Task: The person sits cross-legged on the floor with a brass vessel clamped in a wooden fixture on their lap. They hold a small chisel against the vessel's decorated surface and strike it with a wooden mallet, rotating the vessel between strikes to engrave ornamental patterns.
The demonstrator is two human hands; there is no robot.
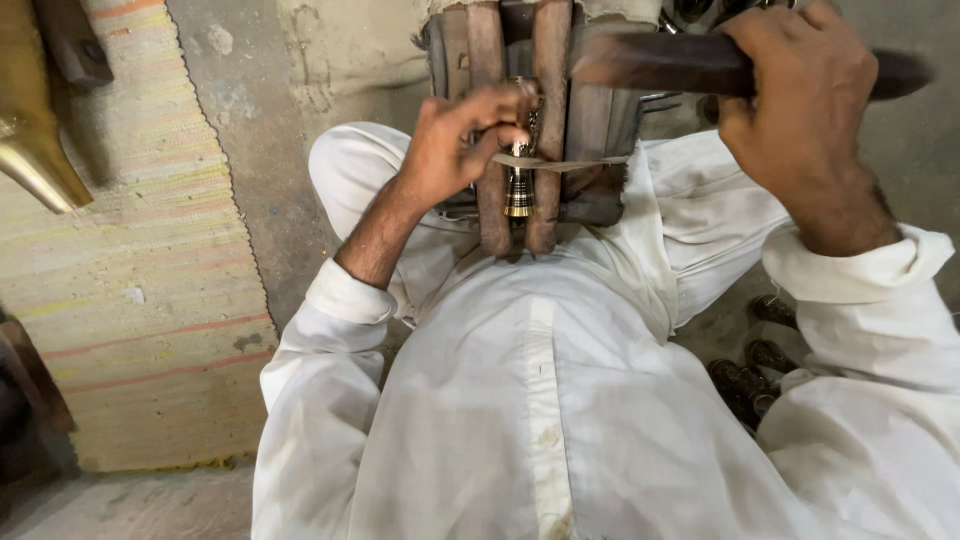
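Observation:
I sit on the floor in white clothes with a wooden clamp (pixel 548 120) of two upright bars between my knees. A small brass fitting (pixel 519 185) stands held between the bars. My left hand (pixel 455 145) pinches a thin pale strip (pixel 560 163) that runs across the fitting and the bars. My right hand (pixel 800 105) is closed around a dark wooden stick (pixel 660 62), held level above the clamp and blurred at its left end.
A striped woven mat (pixel 140 260) covers the floor at left. A large brass piece (pixel 30 130) pokes in at the upper left. Several dark small metal parts (pixel 750 375) lie on the floor by my right leg. Bare concrete floor (pixel 250 110) lies ahead.

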